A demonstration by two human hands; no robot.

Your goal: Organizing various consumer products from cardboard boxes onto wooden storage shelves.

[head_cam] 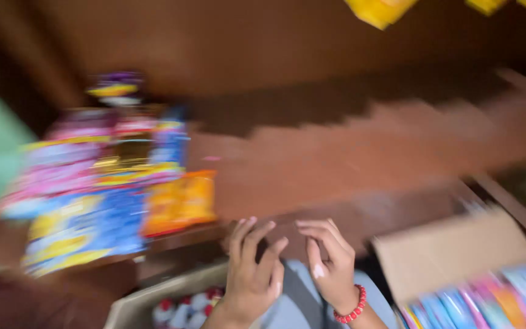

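Blurred frame. Left hand [252,277] and right hand [330,262] both spread, empty, fingertips near bench [360,152] front edge. Orange packet [181,204] nearest, at left front. Best to reach slowly, fingers open.

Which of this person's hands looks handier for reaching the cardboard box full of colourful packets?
The right hand, probably. It wears the red bead bracelet and sits nearer the cardboard box at lower right. The left hand is farther off, closer to the orange packet. Both hands are empty; the picture is blurred.
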